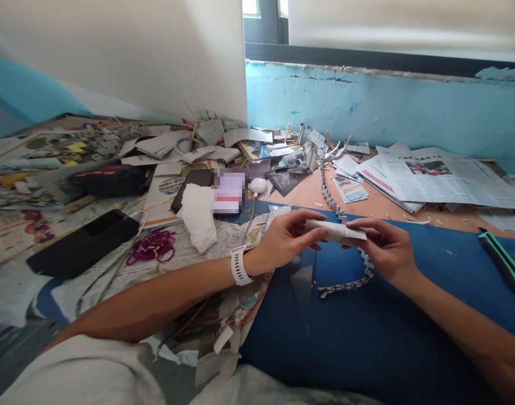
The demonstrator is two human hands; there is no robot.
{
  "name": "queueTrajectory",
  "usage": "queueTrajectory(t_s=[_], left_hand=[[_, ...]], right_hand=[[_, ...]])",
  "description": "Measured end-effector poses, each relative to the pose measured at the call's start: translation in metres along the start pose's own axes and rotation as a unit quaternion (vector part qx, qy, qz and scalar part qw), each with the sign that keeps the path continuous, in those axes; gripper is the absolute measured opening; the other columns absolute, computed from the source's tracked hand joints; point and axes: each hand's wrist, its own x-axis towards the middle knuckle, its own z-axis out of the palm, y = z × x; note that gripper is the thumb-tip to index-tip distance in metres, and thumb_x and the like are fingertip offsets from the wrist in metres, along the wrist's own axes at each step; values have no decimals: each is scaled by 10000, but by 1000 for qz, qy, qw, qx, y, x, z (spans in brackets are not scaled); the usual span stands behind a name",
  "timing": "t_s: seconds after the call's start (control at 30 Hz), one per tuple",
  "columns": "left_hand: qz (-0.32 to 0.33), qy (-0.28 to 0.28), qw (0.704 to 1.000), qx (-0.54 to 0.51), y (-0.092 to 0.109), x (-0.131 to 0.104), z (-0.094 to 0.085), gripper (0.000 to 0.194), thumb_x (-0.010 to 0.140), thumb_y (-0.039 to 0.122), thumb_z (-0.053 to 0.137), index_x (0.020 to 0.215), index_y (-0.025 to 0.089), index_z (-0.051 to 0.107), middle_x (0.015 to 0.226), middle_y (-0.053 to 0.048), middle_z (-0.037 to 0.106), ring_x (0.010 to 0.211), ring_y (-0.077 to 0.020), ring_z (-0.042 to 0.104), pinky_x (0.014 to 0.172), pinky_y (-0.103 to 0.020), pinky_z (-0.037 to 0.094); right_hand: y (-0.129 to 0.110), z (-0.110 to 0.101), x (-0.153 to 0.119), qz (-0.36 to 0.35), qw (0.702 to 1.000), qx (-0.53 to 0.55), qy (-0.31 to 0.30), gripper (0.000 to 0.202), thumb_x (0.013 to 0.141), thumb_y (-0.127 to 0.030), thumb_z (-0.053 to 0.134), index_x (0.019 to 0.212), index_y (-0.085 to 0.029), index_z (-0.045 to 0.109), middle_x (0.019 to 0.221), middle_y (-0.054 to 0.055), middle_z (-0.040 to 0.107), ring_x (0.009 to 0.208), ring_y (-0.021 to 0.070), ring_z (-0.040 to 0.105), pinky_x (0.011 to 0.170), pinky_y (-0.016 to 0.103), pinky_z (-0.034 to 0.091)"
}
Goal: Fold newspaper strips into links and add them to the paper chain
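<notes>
Both hands hold one narrow strip of printed newspaper (340, 231) above a blue mat (308, 337). My left hand (287, 239) pinches the strip's left end between thumb and fingers, with a white watch band on the wrist. At its right end, my right hand (384, 247) grips the paper with thumb and forefinger. A zigzag chain of folded paper (364, 273) lies beneath the hands, curving on the mat and running back beyond them. Part of this chain is hidden behind the strip and fingers.
A green-and-black utility knife (504, 261) lies at the right. Newspapers (447, 174) are stacked behind it. Left of my hands are a phone (229, 194), a crumpled white tissue (198, 216), purple string (151, 247) and a black case (84, 242). Paper scraps cover the back.
</notes>
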Motion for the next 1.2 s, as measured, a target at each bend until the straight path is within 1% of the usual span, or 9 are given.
queueTrajectory(t_s=[0.13,0.27,0.33,0.4,0.5,0.6,0.73,0.93,1.2], left_hand=[[-10,17,1000,-3,-3,1,4,317,856,285,822,1128,150,733,902,-33,775,779,-172,788,668,-260,712],[-22,22,999,-20,-4,3,4,307,857,279,818,1123,144,743,919,-38,774,805,-171,783,697,-277,719],[-21,23,999,-25,-4,4,3,301,855,269,820,1119,144,749,955,-45,781,820,-164,783,722,-271,716],[-22,21,999,-25,-4,5,3,300,845,264,830,1110,146,754,969,-46,783,825,-157,781,745,-265,711],[-37,18,999,-21,-2,5,4,345,824,285,849,1124,145,752,952,-46,783,808,-156,779,778,-284,707],[-53,17,998,-12,-1,4,4,370,839,339,835,1142,145,747,945,-49,781,814,-166,774,785,-316,710],[-69,23,997,-9,-4,5,2,369,863,391,807,1135,149,745,874,-36,772,807,-178,776,748,-320,713],[-78,29,997,0,-10,6,0,379,852,399,816,1115,138,734,912,-60,794,807,-204,798,756,-341,711],[-61,24,998,14,-11,6,-1,375,844,362,830,1129,141,723,916,-56,793,826,-199,798,835,-364,696]], right_hand=[[-2,-1,1,16,1000,14,-19,161,934,-266,739,1090,-293,765,904,-5,817,798,153,793,746,217,632],[-1,-5,1,10,997,63,-53,239,947,-290,715,1184,-295,746,1107,29,788,1016,198,765,858,274,631],[-1,-6,2,8,994,80,-67,267,948,-326,713,1212,-293,740,1177,41,762,1057,213,746,868,290,628],[-2,-4,2,11,997,64,-52,233,951,-344,716,1174,-291,756,1104,32,771,972,185,751,803,257,626],[-2,2,4,18,1000,7,10,132,927,-323,755,1049,-283,787,902,0,780,791,134,741,701,209,615],[0,6,4,20,999,-17,46,118,878,-314,808,988,-273,799,899,0,789,793,147,755,721,227,641],[3,7,4,25,998,-25,51,139,853,-331,832,981,-284,805,925,7,798,825,174,767,758,272,668],[7,8,5,41,998,4,49,212,819,-352,862,1002,-266,799,957,26,803,866,208,780,817,336,697],[11,7,5,61,997,35,28,281,809,-348,877,1058,-254,786,1011,32,801,884,201,794,861,330,700]])
